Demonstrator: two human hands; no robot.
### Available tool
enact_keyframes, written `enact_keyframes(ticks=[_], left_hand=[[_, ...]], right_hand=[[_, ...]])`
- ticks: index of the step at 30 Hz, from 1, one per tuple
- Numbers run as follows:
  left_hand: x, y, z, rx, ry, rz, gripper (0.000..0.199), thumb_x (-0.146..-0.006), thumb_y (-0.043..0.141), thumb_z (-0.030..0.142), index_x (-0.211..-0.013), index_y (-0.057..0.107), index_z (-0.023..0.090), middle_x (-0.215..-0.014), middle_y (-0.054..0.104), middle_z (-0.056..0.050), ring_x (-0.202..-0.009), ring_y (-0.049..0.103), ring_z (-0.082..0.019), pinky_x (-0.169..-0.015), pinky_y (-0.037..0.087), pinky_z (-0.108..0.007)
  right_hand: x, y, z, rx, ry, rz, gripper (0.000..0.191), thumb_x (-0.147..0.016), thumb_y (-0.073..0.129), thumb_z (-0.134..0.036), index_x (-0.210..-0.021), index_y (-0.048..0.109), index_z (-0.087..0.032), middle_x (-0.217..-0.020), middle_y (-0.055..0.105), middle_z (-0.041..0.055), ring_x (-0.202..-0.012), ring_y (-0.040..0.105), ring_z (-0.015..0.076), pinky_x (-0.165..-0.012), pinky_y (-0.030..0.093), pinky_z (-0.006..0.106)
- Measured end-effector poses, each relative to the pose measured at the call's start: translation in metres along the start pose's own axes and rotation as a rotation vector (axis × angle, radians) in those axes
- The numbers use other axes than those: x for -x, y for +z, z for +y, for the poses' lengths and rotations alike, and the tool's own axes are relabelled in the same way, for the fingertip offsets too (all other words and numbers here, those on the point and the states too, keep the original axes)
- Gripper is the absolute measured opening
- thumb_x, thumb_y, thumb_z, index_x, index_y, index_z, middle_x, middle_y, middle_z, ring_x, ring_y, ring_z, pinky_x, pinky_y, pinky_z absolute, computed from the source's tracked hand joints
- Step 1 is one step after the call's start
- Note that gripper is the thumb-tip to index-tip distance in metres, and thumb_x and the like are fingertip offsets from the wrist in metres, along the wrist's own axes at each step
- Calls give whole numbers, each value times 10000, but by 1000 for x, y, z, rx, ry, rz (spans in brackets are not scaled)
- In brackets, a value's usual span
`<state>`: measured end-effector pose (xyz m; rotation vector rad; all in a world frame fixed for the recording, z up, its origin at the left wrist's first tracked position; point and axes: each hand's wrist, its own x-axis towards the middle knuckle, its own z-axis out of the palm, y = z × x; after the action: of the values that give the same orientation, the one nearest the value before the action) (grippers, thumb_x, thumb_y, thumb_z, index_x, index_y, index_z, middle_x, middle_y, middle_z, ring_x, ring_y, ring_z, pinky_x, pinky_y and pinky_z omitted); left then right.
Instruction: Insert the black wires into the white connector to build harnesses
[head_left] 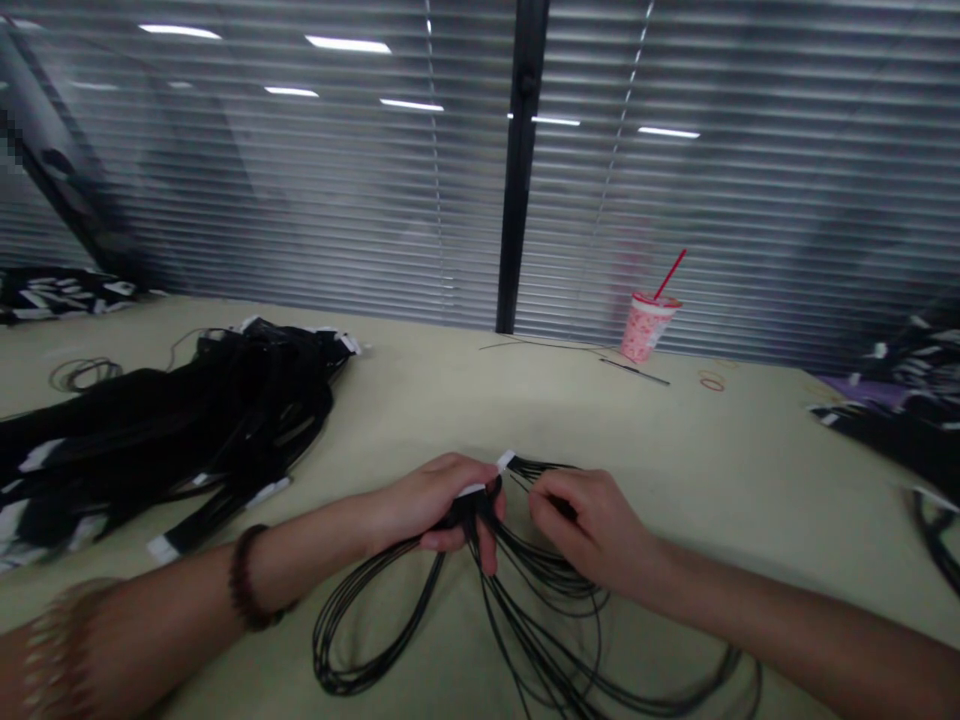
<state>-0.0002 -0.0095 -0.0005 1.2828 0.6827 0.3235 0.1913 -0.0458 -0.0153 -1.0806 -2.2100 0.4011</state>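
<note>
My left hand [457, 505] is closed around a bundle of thin black cables [375, 665], gripping it near a white connector end [507, 460]. Loops of the cables hang out below the hand on both sides and spread over the tabletop toward the front edge of the view. To the right, my right hand [581, 515] has its fingers curled together in a pinch beside the black strands that lead from the white end. What lies between those fingertips is hidden.
A large pile of black cables with white ends [225, 400] covers the left of the pale table [420, 385]. At the back stand a pink cup with a red straw [646, 328], a thin pen-like tool [634, 372] and rubber bands [711, 381]. More black cables [900, 430] lie right.
</note>
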Motion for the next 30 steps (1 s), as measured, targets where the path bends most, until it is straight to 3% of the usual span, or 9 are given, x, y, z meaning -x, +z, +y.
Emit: enact_keyframes(ticks=[30], left_hand=[[-1,-1,-2,29,-17,11,364,-817,318,375,-723,552,111,-569,659,-117,-234,246,-33,-260,101,-161]], right_hand=[[-1,0,-1,53,-10,22,145,-730,423,-111,-595,461,-151,-531,418,-38,-492,365,66,-480,268,186]])
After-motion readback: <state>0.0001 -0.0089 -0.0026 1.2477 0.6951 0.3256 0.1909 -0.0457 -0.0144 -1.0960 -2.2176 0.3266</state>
